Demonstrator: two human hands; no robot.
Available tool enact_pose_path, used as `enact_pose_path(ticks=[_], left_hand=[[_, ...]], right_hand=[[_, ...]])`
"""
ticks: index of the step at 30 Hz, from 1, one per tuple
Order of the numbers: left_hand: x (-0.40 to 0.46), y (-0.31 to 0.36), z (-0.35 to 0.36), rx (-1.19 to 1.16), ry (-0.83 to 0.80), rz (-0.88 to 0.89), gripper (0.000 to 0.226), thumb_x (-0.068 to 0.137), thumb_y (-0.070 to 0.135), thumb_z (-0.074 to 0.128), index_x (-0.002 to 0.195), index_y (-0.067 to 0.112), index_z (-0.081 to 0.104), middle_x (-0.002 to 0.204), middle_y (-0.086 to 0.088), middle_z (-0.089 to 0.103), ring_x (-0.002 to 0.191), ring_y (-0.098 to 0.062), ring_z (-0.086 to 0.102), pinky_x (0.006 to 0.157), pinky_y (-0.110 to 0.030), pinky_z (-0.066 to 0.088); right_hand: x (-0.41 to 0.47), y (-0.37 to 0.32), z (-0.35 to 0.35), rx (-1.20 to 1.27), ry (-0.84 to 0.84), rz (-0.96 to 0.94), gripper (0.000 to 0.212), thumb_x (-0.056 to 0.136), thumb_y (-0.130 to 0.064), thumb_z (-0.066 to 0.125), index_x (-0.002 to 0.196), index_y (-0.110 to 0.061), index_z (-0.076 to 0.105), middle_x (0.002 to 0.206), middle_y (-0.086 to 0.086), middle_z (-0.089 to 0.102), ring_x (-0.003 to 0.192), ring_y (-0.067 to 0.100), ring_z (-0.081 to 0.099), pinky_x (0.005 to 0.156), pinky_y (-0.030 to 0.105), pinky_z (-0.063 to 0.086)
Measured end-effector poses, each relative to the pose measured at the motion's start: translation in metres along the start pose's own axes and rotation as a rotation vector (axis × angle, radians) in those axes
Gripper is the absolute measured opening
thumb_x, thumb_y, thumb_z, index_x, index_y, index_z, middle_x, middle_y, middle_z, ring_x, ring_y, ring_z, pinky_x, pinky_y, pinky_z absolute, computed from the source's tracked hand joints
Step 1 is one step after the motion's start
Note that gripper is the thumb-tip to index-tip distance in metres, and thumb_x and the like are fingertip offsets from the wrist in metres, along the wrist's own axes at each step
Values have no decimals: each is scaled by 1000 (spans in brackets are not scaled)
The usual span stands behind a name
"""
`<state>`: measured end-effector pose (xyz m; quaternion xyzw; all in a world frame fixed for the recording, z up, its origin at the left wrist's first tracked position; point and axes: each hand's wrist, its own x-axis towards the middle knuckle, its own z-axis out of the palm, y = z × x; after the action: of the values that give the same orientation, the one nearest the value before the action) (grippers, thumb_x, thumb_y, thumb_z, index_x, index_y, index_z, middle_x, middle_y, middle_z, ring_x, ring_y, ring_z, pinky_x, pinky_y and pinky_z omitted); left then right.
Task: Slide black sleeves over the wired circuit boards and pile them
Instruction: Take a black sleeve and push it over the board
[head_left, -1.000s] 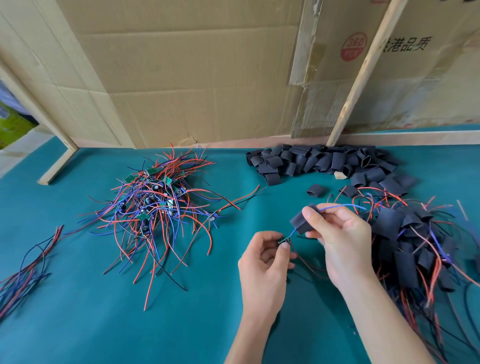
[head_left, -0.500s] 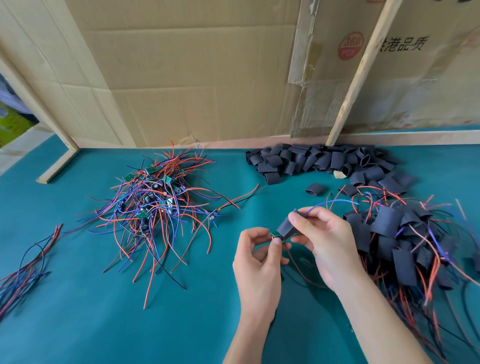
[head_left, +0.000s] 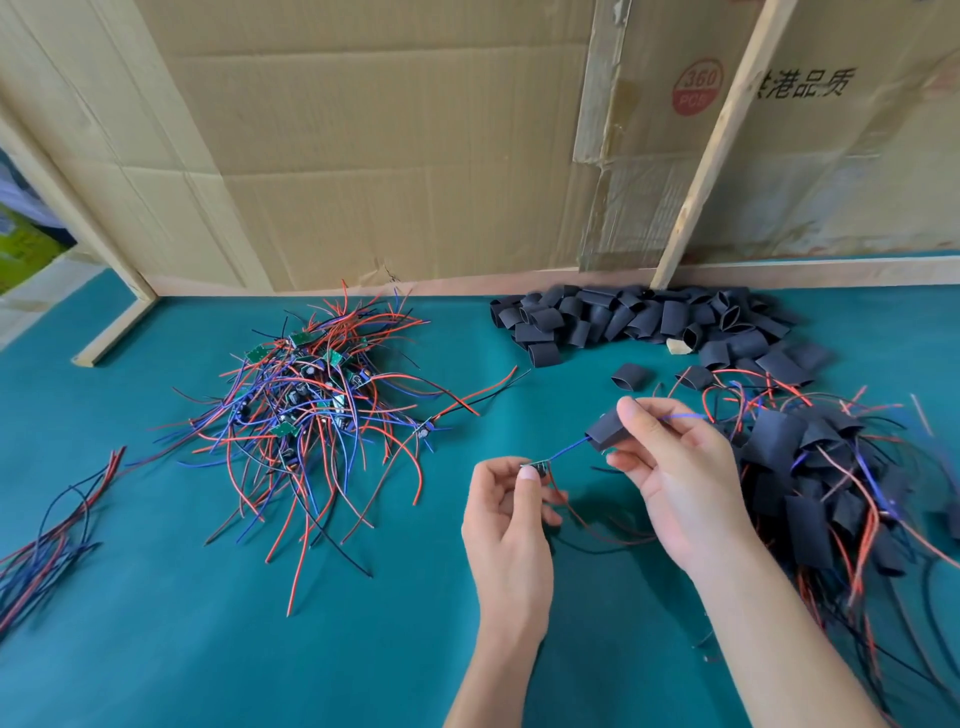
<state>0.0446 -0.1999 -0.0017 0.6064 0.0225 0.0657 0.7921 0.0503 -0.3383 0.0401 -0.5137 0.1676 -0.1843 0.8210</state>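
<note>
The step in hand is judged to be the drawing of a black sleeve (head_left: 605, 430) along the leads onto a small circuit board (head_left: 540, 467). The board is pinched between thumb and fingertips of the left hand (head_left: 506, 519); the sleeve is pinched flat between thumb and forefinger of the right hand (head_left: 675, 483), up toward 1 o'clock of the board; a blue wire (head_left: 569, 449) is seen running from the board into the sleeve mouth and out beyond it toward 3 o'clock. The sleeve is not yet over the board; a short run of bare wire lies between them.

For a clean result, the wire should be kept taut and in line with the sleeve bore; the sleeve should be squeezed at its edges so that its mouth is rounded open, since a flattened mouth is likely to catch on the board's corner or components; the board should be presented end-on, and the sleeve advanced until the board is fully covered. The trailing red and black leads (head_left: 597, 535), lying on the green table cover (head_left: 363, 649) at 6 o'clock of the hands, should be kept free of snagging.

The finished unit is to be laid on the sleeved pile (head_left: 810, 478) at 3 o'clock; unsleeved boards (head_left: 306, 400) are heaped at 10 o'clock; spare sleeves (head_left: 649, 319) lie at 12 o'clock.
</note>
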Motion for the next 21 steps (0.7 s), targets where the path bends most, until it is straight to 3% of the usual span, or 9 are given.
enact_pose_path(ticks=[5, 10, 14, 16, 18, 21], left_hand=[[4, 3, -2, -98, 64, -84, 16, 104, 7, 54, 89, 5, 61, 73, -3, 66, 63, -19, 55, 64, -29, 46], [19, 13, -12, -382, 95, -305, 17, 102, 6, 55, 86, 8, 61, 73, -3, 60, 60, -12, 54, 54, -20, 45], [19, 14, -18, -568, 81, -403, 20, 105, 8, 51, 98, -1, 67, 76, -10, 65, 70, -20, 69, 62, -22, 57], [20, 12, -22, -605, 71, -419, 19, 101, -2, 49, 106, -8, 67, 86, -18, 69, 78, -25, 72, 68, -24, 60], [19, 9, -25, -570, 30, -401, 23, 97, -13, 49, 115, -11, 63, 94, -21, 69, 81, -23, 73, 71, -22, 59], [16, 5, -28, -510, -20, -368, 30, 93, -11, 58, 122, -3, 64, 90, -14, 69, 80, -16, 71, 71, -19, 58]], right_hand=[[1, -3, -4, -12, 2, -43, 13, 72, -26, 81, 77, -19, 72, 78, 4, 68, 64, 17, 62, 62, 24, 55], [-2, 4, 1, -65, -51, -49, 20, 70, -17, 82, 80, -10, 66, 76, 4, 70, 71, 17, 69, 59, 24, 57], [-4, 16, 5, -123, -85, -13, 15, 86, 3, 76, 84, -3, 62, 73, 5, 71, 70, 16, 70, 61, 26, 58], [-5, 19, 7, -144, -89, -1, 15, 87, 4, 75, 84, -2, 61, 73, 7, 71, 70, 17, 71, 62, 27, 59], [-5, 20, 7, -160, -86, 4, 16, 87, 3, 76, 83, -1, 61, 74, 9, 71, 71, 17, 71, 63, 28, 60], [-7, 21, 8, -183, -115, 26, 17, 86, 0, 78, 79, -5, 63, 77, 13, 72, 74, 21, 72, 63, 29, 60]])
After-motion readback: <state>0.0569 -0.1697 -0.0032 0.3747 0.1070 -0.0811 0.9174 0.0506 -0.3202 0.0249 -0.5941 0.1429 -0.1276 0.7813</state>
